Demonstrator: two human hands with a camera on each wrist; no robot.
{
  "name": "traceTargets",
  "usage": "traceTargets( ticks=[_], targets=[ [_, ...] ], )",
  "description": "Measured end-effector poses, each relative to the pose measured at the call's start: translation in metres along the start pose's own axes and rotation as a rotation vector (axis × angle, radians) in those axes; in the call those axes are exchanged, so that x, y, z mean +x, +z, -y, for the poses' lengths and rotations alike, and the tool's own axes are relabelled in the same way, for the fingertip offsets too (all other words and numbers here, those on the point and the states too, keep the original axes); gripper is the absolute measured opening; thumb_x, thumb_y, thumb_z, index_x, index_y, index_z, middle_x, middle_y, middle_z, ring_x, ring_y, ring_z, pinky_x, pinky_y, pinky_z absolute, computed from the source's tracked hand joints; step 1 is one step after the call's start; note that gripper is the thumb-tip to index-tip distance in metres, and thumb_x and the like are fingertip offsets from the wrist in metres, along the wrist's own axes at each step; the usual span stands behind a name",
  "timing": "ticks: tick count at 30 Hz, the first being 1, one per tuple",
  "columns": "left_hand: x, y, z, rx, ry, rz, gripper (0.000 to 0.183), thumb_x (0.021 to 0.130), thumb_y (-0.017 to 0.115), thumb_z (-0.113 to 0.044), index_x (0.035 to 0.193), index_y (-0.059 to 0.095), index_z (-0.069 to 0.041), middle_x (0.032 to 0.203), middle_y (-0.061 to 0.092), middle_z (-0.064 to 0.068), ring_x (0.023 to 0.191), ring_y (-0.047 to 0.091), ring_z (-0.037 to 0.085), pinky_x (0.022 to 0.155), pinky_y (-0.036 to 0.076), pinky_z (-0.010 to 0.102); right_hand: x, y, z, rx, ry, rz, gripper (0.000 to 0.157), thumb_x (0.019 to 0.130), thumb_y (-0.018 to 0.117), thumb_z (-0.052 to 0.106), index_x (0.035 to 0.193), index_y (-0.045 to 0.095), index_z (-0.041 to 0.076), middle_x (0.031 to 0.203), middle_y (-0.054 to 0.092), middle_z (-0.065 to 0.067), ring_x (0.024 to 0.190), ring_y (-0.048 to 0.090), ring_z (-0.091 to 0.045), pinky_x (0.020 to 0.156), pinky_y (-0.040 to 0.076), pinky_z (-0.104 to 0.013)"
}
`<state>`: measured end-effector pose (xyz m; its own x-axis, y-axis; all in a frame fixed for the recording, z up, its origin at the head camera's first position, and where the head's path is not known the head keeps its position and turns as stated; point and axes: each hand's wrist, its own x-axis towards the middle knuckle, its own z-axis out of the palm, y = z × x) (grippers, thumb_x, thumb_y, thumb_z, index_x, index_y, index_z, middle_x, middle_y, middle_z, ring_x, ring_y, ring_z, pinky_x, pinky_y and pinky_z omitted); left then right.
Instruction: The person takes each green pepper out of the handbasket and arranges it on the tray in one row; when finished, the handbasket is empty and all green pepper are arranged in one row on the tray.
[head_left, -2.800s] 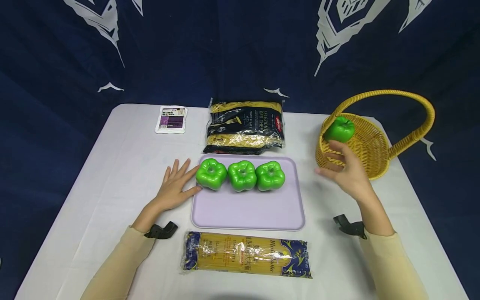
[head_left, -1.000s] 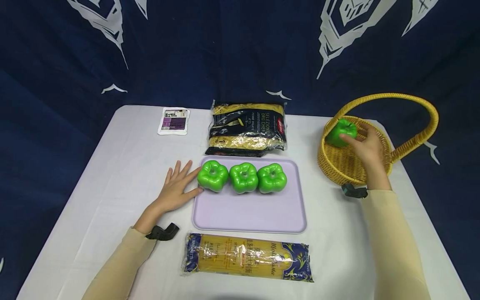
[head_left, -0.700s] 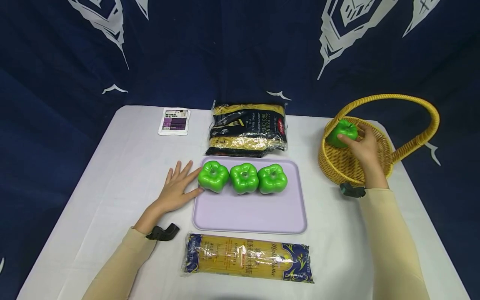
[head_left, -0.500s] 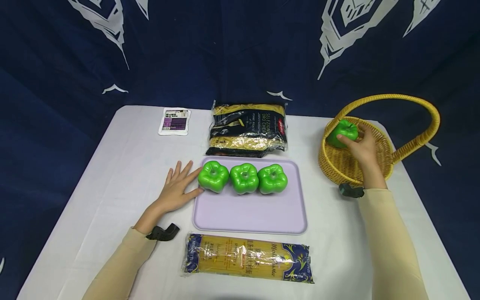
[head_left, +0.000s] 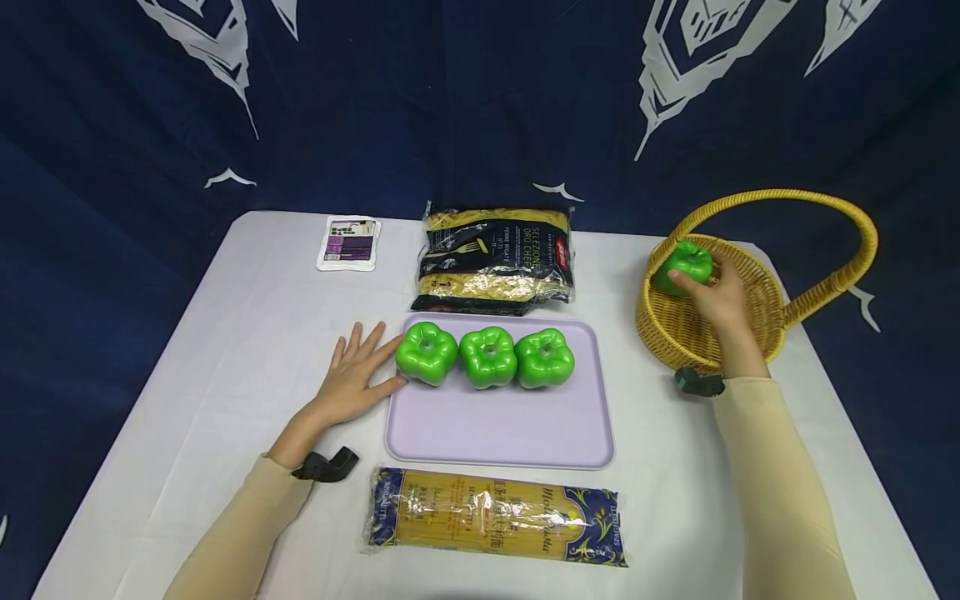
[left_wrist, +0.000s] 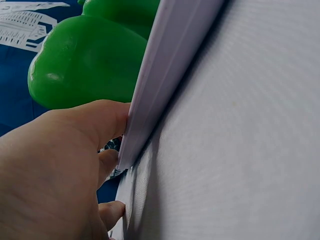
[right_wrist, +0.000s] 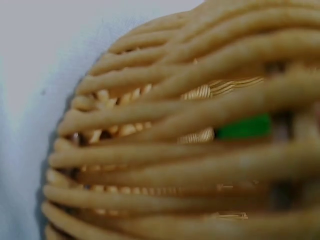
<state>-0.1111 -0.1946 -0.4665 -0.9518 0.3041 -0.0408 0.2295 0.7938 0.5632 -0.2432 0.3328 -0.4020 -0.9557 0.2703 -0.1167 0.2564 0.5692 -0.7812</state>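
Note:
A green bell pepper sits at the left side inside the yellow wicker basket. My right hand reaches into the basket and grips this pepper, the thumb on its near side and the fingers on its right. In the right wrist view the basket's weave fills most of the frame, and a bit of green shows through it. With fingers spread, my left hand rests at the left edge of the lilac tray. Three more green bell peppers stand in a row along the tray's far half.
Behind the tray lies a black and gold bag of penne. A spaghetti pack lies in front of it. At the back left is a small white and purple packet. The basket's tall handle arches over its opening.
My right hand has gone from the basket's near left side into it and taken hold of the bell pepper. Lately hand and pepper have shifted slightly left. My left hand has stayed put.

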Motion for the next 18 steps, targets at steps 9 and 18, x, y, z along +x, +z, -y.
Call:
traceTargets(
  ticks=[9,18],
  targets=[
    [0.000,0.000,0.000,0.004,-0.003,0.003,0.070,0.093,0.058,-0.044,0.153,0.034,-0.017,0.163,0.011,0.019,0.149,-0.011,0.044,0.117,-0.013,0.061,-0.011,-0.007,0.000,0.010,0.010,-0.034,0.093,0.089,0.064,0.050,0.157,0.014,0.010,0.156,0.027,-0.020,0.135,0.036,-0.031,0.097,0.041,-0.030],
    [0.000,0.000,-0.001,0.004,0.000,0.003,0.070,0.093,0.058,-0.044,0.153,0.034,-0.017,0.163,0.011,0.019,0.149,-0.011,0.045,0.117,-0.013,0.062,-0.043,-0.030,-0.006,0.032,0.039,-0.125,0.088,0.090,0.064,0.048,0.157,0.016,0.019,0.158,0.026,-0.014,0.139,0.035,-0.030,0.108,0.040,-0.037]
  ],
)
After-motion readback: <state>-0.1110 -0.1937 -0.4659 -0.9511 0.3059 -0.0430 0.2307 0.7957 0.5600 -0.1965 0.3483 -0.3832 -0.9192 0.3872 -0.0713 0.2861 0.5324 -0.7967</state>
